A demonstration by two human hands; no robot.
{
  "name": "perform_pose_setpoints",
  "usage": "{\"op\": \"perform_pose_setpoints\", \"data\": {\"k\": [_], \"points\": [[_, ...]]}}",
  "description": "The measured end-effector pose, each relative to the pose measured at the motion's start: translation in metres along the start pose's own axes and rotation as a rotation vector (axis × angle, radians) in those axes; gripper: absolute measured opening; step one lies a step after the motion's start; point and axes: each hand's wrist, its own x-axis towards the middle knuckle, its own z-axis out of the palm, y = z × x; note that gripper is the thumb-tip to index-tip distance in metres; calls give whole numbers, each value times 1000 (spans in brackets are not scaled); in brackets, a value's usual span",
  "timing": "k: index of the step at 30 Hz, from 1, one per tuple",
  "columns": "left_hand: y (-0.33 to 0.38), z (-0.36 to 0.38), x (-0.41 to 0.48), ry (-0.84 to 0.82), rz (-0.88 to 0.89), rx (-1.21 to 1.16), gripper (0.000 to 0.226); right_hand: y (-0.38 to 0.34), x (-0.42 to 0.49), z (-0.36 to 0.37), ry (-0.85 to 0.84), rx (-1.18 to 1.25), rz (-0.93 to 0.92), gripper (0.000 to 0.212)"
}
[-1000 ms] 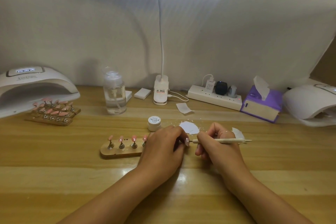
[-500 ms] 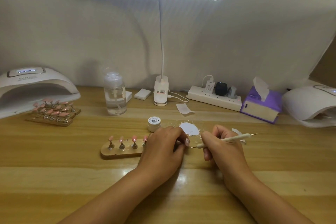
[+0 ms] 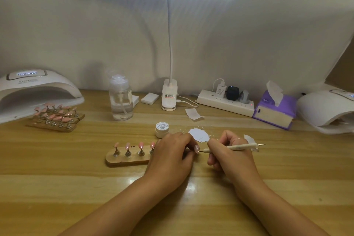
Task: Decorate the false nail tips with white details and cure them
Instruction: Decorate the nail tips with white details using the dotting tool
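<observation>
**So: mid-detail on one tip, curing not begun for this row**

Nearest me, both forearms rest on the tabletop (image 3: pixel 76 188). My left hand (image 3: pixel 172 157) has its fingers curled in, pinching one pink nail tip (image 3: pixel 197 148) at the fingertips. My right hand (image 3: pixel 228 157) grips the dotting tool (image 3: pixel 241 147) like a pen, fingers clamped on the shaft, w/ the fine point right at the tip's edge. Touching or a hair off, can't tell. The tip seems to carry pale marks already, but they're too small to be sure.

Just left of that hand sits the wooden holder (image 3: pixel 126 159) w/ four pink tips standing on pegs; the near end is hidden under my hand. Whether those four are painted I can't make out.

Behind my hands: the white gel jar (image 3: pixel 162 129), lid on, and a white paint patch (image 3: pixel 199 134) that I take for my palette.

Far left, more holders of tips (image 3: pixel 55 119) lie at the mouth of the curing lamp (image 3: pixel 38 90), not inside. A 2nd lamp (image 3: pixel 325 107) is far right.

My read: approx. mid-task. One tip is in hand, the rest of this row is prob. still to do, and curing comes after.
</observation>
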Motion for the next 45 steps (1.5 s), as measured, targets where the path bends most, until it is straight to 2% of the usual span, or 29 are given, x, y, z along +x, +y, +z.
{"op": "perform_pose_setpoints", "data": {"k": [16,23,28,30,34,41,45], "points": [[-2,1,0,3,12,1,17,0,0,-1,29,-1,2,37],[-2,1,0,8,13,0,16,2,1,0,30,-19,1,31],[-2,1,0,1,8,-3,16,2,2,-3,88,120,25,22],[-2,1,0,-5,5,-11,17,3,3,-6,155,159,-7,23],[-1,0,-1,1,9,-22,18,6,6,-8,239,51,-164,27],[0,0,-1,-2,9,-8,14,11,19,-10,125,-25,19,6],[1,0,-2,3,-14,-14,13,14,20,-12,109,-87,-7,13]]}}
